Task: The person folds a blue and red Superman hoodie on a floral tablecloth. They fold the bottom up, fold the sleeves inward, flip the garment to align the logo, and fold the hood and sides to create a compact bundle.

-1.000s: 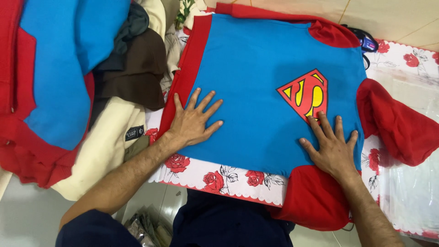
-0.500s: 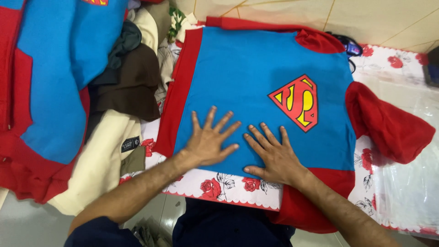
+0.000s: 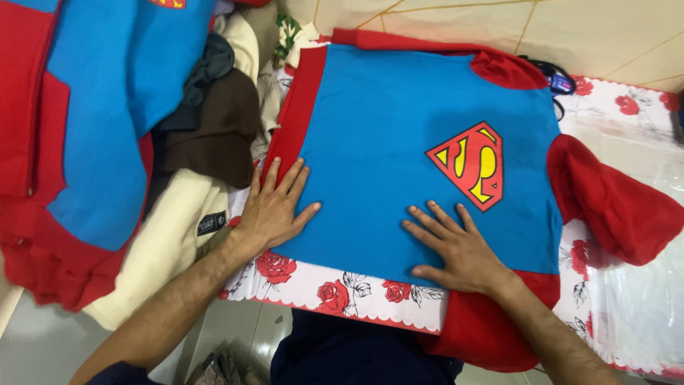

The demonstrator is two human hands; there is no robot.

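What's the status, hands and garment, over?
Left hand and right hand flat, fingers spread, on blue-and-red shirt. Shirt spread over floral cloth. Clothes pile beside left hand.

A rose-print tablecloth (image 3: 335, 289) covers the table; a clothes pile (image 3: 192, 142), brown and cream, lies left of it.

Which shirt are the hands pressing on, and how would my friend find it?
Look at the table with the white rose-patterned cloth. Spread flat on it lies a blue shirt with red sleeves, and both the left hand and right hand rest on it. Unlike the similar blue-and-red garment heaped at the left, it shows a whole red-and-yellow shield emblem.
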